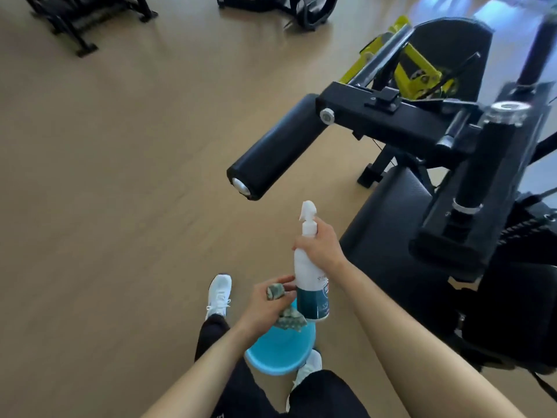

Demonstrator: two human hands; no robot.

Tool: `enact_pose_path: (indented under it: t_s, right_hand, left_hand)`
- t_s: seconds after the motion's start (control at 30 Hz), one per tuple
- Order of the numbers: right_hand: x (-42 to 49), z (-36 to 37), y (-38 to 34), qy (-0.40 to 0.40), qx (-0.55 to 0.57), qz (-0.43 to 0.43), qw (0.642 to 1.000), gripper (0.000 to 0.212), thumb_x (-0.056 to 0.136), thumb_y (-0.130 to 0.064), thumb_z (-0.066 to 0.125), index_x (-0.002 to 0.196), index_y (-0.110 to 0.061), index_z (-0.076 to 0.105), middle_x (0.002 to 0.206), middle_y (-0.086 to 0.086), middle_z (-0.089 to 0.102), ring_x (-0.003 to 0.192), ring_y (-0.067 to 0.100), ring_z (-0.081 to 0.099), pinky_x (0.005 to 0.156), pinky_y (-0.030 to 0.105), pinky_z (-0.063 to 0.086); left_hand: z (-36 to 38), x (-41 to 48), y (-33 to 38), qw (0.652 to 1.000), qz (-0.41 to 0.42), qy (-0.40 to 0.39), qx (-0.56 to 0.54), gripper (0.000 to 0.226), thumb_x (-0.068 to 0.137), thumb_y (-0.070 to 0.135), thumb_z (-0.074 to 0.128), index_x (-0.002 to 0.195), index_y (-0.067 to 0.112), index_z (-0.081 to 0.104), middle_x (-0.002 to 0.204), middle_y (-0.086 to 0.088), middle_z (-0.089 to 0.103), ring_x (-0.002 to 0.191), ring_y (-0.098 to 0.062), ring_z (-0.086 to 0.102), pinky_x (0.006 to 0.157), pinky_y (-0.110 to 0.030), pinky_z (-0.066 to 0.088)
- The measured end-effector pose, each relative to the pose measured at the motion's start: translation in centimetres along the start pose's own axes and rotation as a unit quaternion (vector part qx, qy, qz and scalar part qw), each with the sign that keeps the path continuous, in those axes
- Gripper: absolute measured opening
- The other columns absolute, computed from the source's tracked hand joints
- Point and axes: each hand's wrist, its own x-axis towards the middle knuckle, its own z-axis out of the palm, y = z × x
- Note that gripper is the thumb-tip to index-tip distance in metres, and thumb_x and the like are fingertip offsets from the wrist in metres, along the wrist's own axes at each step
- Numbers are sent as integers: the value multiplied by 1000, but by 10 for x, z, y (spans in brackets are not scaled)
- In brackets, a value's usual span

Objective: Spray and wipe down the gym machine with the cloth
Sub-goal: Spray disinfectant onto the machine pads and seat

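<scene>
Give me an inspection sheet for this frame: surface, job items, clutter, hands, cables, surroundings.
Surface: light wood-look floor.
Job's things: spray bottle upright, nozzle toward the black roller pad of the gym machine; cloth bunched.
Clutter: blue bucket on the floor by the white shoes.
Hands: right hand grips the bottle's neck; left hand holds the cloth above the bucket.
Cables: what looks like a thin dark cable under the machine's arm.
Surroundings: other black machines across the floor.
</scene>
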Motion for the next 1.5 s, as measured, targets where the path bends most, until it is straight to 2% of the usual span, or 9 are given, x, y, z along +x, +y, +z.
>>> enact_pose_path:
  t_s: [0.13,0.33,0.5,0.67,0.87,1.03,1.3,1.43,1.5]
  right_hand:
    - [62,27,-37,-2,-25,13,1000,27,75,-15,76,96,-18,59,91,6,66,89,27,67,80,49,61]
    - [140,69,-101,-16,-65,72,995,20,75,-8,70,86,-1,55,76,3,58,75,20,57,68,34,49]
    - [181,86,-125,17,-55,146,988,14,69,-15,68,77,-13,57,79,5,67,77,23,65,74,39,57]
    - [213,83,-142,89,-14,168,982,33,66,-19,69,97,-17,60,88,8,68,82,29,66,79,45,59]
    - [245,61,-160,169,14,188,967,25,58,-24,68,78,-17,56,88,14,73,87,36,73,81,56,61]
    - [269,41,-167,176,27,192,965,46,53,-32,71,97,-29,59,97,12,70,92,35,72,84,55,62]
    - [298,25,-186,217,2,209,953,22,66,-20,73,80,-20,56,92,10,69,93,35,69,83,50,60]
    - [301,21,-185,168,-5,210,963,37,73,-17,76,106,-21,59,102,12,66,92,32,67,84,48,60]
    - [298,21,-182,159,-8,221,962,28,71,-16,76,94,-16,60,97,14,69,90,34,70,82,48,61]
  left_hand:
    - [-43,57,24,1000,-12,-13,-21,36,97,-2,67,130,10,68,114,-5,79,107,-20,75,89,-26,59]
    - [-115,132,83,996,-63,-57,-29,23,97,13,72,120,17,71,92,13,79,80,2,75,65,-12,55]
    - [-156,187,121,990,-103,-95,-14,30,96,21,75,125,16,70,110,-1,79,100,-16,76,84,-28,61]
    - [-169,230,146,988,-89,-128,10,32,93,22,78,125,28,72,114,4,79,108,-16,75,98,-39,59]
    - [-160,258,181,980,-74,-183,-13,45,95,24,76,138,30,63,121,5,77,112,-14,73,98,-33,59]
    - [-153,284,203,977,-65,-202,-10,46,94,26,76,136,38,62,122,7,75,113,-14,72,99,-37,60]
    - [-144,308,225,973,-52,-225,-27,47,96,24,74,139,38,60,124,10,74,114,-11,72,94,-29,61]
    - [-149,312,227,974,-64,-217,-18,41,97,21,73,134,35,62,122,8,74,113,-13,72,89,-26,61]
    - [-154,309,225,971,-67,-228,-4,41,97,18,72,136,32,63,118,11,76,111,-10,73,88,-25,61]
